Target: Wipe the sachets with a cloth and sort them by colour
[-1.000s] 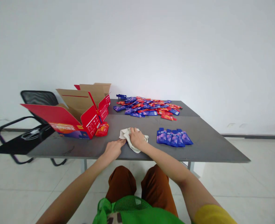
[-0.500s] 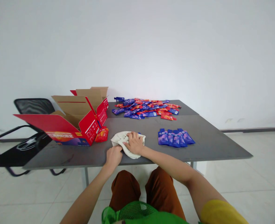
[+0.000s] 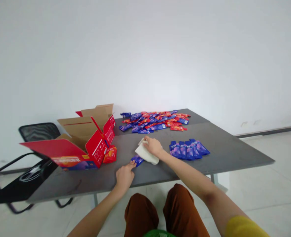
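My right hand point(image 3: 153, 145) is closed on a white cloth point(image 3: 146, 154), which is bunched up and partly lies over a small blue pouch point(image 3: 137, 160) on the dark table. With thumb and fingertips, my left hand point(image 3: 125, 177) grips the near left end of that pouch. The pouch's right part is hidden under the cloth. Several blue pouches point(image 3: 189, 149) lie fanned out in an overlapping row to the right of my right hand. Orange-red pouches point(image 3: 110, 154) rest left of the cloth, against an open red carton.
Open red cartons point(image 3: 96, 148) with raised brown flaps line the table's left side. A large heap of blue and red pouches point(image 3: 155, 121) covers the far part of the grey table point(image 3: 224, 151). A black chair point(image 3: 36, 174) stands at the left, and a white wall rises behind.
My right hand has lifted and drawn the cloth back, uncovering part of the blue pouch. My left hand has moved from the cloth to the pouch's end. The view has tilted slightly.
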A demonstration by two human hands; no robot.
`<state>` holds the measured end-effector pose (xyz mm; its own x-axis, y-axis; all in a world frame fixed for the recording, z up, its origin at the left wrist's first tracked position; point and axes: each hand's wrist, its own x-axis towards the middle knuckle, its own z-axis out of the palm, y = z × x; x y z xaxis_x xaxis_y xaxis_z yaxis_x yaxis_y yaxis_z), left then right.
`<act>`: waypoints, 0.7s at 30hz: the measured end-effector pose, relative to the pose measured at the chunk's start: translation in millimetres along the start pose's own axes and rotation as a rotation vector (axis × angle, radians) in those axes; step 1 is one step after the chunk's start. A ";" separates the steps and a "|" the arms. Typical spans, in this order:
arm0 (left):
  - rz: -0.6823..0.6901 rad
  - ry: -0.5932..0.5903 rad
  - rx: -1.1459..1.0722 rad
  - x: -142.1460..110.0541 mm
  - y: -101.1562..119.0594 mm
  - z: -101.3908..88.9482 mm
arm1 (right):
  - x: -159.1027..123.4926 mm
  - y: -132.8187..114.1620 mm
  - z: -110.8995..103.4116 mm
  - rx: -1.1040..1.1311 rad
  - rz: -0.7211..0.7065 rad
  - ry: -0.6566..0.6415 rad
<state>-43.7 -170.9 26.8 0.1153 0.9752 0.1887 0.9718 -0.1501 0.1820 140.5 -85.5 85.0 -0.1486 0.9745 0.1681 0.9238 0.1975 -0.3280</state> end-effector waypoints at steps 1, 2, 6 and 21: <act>-0.007 -0.005 0.035 0.2 0.8 0.0 | -6.6 -4.7 6.0 0.014 -0.029 0.009; -0.023 -0.013 0.082 0.7 1.5 0.3 | -13.1 -9.6 14.6 0.050 -0.089 0.001; -0.043 -0.027 0.190 3.0 1.6 2.8 | -25.7 -21.9 49.0 0.004 -0.250 -0.055; -0.003 -0.061 0.175 -0.8 -0.6 -3.2 | -12.6 -23.6 39.1 -0.033 -0.214 -0.119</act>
<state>-45.0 -172.2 29.5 0.1190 0.9845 0.1288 0.9925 -0.1214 0.0108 106.8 -98.3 54.2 -0.3811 0.9168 0.1191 0.8775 0.3992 -0.2658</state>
